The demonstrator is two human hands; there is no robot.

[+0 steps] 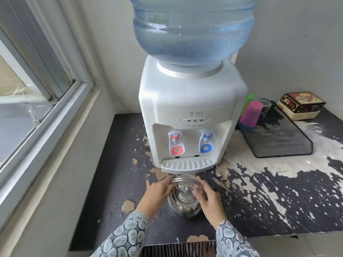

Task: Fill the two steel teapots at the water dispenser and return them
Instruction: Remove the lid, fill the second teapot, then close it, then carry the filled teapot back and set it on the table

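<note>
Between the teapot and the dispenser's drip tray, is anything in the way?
No. In the head view only a short strip of bare, peeling countertop separates the teapot from the drip tray. Both hands flank the pot's handle.

Illumination: soft, even daylight entering through the window [33,93] at left. Shadows are faint. The steel teapot [185,199] carries mild reflections. Wide-angle distortion bends the frame edges. Both hands show slight motion blur.
</note>
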